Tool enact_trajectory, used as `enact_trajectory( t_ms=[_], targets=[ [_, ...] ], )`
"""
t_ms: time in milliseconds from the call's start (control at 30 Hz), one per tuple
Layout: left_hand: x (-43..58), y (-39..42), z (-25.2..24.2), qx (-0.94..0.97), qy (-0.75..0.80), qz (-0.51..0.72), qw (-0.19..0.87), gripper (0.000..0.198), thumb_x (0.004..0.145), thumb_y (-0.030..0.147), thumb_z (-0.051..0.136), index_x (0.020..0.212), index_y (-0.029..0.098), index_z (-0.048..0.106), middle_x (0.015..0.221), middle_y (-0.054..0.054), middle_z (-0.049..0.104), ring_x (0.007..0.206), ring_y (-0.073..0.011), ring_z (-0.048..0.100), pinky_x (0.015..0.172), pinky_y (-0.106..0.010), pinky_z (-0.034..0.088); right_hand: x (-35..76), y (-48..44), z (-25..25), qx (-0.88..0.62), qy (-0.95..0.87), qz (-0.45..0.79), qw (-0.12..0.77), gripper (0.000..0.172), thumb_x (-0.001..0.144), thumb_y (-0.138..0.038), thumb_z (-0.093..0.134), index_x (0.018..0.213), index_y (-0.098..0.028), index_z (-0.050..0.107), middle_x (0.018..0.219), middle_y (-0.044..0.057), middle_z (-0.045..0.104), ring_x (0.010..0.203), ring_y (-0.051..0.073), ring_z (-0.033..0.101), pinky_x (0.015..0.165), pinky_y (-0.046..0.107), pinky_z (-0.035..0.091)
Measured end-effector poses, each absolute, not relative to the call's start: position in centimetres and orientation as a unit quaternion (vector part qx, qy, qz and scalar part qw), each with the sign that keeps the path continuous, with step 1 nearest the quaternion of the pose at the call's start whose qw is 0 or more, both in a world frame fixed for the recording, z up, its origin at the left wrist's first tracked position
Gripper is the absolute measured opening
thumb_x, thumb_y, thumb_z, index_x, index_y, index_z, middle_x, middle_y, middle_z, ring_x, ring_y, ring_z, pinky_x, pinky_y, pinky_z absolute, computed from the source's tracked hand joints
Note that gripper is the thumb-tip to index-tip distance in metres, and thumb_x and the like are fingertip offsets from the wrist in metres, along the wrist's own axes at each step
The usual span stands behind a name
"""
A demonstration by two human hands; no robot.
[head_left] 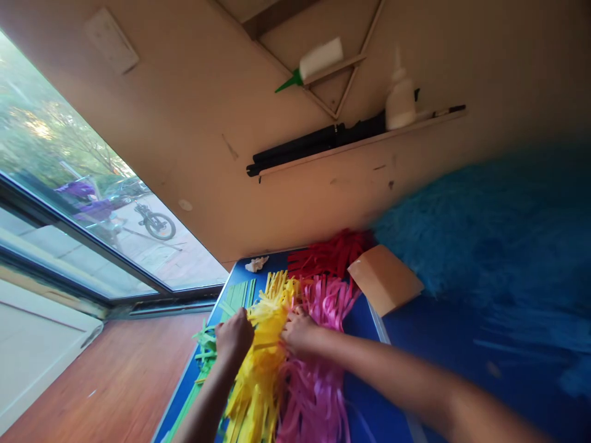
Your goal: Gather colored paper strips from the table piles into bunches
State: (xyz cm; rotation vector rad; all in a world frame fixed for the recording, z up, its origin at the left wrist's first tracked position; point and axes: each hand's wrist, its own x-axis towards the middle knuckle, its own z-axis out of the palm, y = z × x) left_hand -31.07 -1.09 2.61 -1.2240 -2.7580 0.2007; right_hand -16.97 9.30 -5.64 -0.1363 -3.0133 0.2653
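Plainly, the left grip (234, 335) is curled at the left edge of the yellow fringe (258, 381); its fingertips are hidden, so I cannot tell how far open it is or what it holds. The right grip (298, 329), fingers bent, sits where yellow meets pink fringe (318, 394); whether it pinches either, I cannot tell. Both fringes lie on the blue worktop (376, 412), with green strips (237, 295) to their left, red fringe (327, 253) beyond, and a tan box (386, 280) by the right edge.

Tan wall (184, 117); daylit window (50, 129) at left; reddish-brown floor (138, 369); blue tabletop (369, 406).
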Motion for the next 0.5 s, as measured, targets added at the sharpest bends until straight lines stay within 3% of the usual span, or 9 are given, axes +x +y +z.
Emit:
enact_trajectory(
  t_ms=[100,300,400,467,500],
  targets=[
    [-34.6,-0.7,7.1,-0.377,-0.923,0.067,0.039,0.024,0.084,0.026,0.049,0.081,0.023,0.073,0.083,-0.008,0.076,0.079,-0.0242,0.071,0.065,-0.029,0.045,-16.9,9.1,-5.6,-0.055,-0.995,0.078,0.043,0.027,0.087,-0.039,0.059,0.089,-0.016,0.074,0.096,0.012,0.073,0.101,0.033,0.061,0.095,0.058,0.040],
    [-38.2,1.2,20.1,-0.323,-0.934,0.035,0.149,0.034,0.090,0.035,0.046,0.103,0.019,0.072,0.102,-0.008,0.076,0.082,-0.0216,0.069,0.060,-0.025,0.046,-16.9,8.7,-4.5,-0.081,-0.990,0.113,0.035,0.013,0.076,-0.030,0.069,0.070,-0.019,0.071,0.086,0.009,0.074,0.097,0.034,0.063,0.095,0.058,0.040],
    [-35.1,2.7,25.3,-0.325,-0.909,0.033,0.258,0.042,0.095,0.031,0.034,0.114,0.010,0.065,0.105,-0.013,0.071,0.089,-0.0255,0.066,0.071,-0.033,0.049,-16.4,8.8,-2.4,-0.096,-0.984,0.134,0.066,0.010,0.066,-0.020,0.072,0.060,-0.016,0.066,0.073,0.009,0.072,0.084,0.032,0.065,0.090,0.053,0.045],
    [-31.5,3.5,26.9,-0.363,-0.875,0.041,0.317,0.042,0.096,0.024,0.029,0.115,0.010,0.063,0.111,-0.015,0.067,0.098,-0.0270,0.063,0.087,-0.041,0.046,-15.2,8.6,-0.1,-0.113,-0.977,0.148,0.108,0.004,0.071,-0.017,0.067,0.072,-0.015,0.070,0.081,0.009,0.073,0.086,0.029,0.066,0.089,0.048,0.047],
    [-29.4,3.8,27.0,-0.400,-0.850,0.051,0.338,0.040,0.095,0.022,0.029,0.112,0.013,0.064,0.112,-0.013,0.066,0.103,-0.0266,0.061,0.095,-0.043,0.042,-14.3,8.2,1.2,-0.125,-0.969,0.161,0.143,0.013,0.077,-0.017,0.061,0.084,-0.016,0.072,0.091,0.008,0.074,0.091,0.027,0.065,0.091,0.044,0.047]
  ],
)
